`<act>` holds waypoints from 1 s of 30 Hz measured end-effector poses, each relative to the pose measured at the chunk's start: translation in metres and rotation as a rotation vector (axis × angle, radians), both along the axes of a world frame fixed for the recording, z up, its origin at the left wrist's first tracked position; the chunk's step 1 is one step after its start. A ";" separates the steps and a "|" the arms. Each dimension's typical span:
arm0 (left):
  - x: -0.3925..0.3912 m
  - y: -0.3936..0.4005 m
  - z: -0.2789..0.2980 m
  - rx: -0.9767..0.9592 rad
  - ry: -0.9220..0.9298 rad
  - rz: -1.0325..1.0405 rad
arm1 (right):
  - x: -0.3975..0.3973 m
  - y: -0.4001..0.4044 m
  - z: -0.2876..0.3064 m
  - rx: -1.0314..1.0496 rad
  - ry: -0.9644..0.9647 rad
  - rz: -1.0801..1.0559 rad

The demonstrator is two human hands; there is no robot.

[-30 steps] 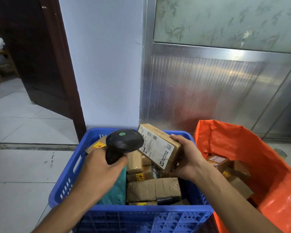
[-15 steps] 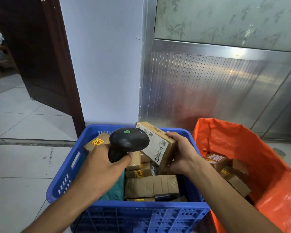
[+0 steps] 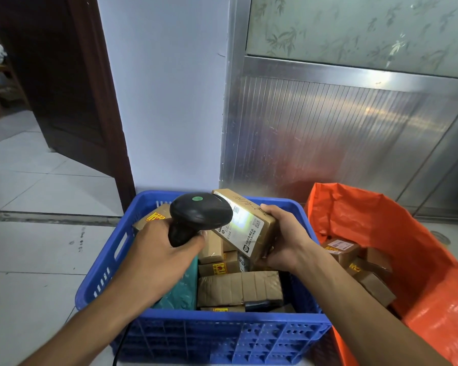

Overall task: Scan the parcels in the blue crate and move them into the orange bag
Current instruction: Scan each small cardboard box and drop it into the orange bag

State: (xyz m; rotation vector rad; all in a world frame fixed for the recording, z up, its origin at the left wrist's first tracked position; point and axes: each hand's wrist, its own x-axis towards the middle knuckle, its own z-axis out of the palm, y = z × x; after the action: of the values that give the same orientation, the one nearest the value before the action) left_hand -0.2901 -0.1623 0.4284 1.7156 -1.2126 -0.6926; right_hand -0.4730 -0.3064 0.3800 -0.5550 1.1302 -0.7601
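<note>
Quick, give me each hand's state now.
Left hand: grips the black scanner.
Right hand: holds a labelled cardboard parcel.

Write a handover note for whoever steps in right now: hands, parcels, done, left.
Left hand grips the scanner, aimed at the label of the held parcel; light shows on the label.
Right hand holds that parcel above the blue crate.
Done: several parcels already lie in the orange bag.
Left: move this parcel into the bag, then scan and move those remaining in the crate.
</note>
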 end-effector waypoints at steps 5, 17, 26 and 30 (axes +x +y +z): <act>0.001 0.000 0.000 0.006 -0.002 0.000 | 0.000 0.000 0.000 0.002 -0.008 0.007; -0.002 0.001 0.001 0.032 -0.041 0.002 | 0.000 -0.001 -0.001 0.019 -0.010 0.017; -0.001 0.000 0.001 0.068 -0.004 0.008 | 0.001 0.002 0.001 0.028 0.000 0.021; 0.000 -0.001 0.001 0.068 0.050 0.012 | 0.002 0.003 0.004 0.030 0.002 0.026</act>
State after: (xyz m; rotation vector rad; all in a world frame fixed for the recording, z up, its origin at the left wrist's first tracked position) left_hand -0.2899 -0.1633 0.4296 1.7492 -1.1554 -0.7728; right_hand -0.4713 -0.3037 0.3836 -0.5449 1.1328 -0.7193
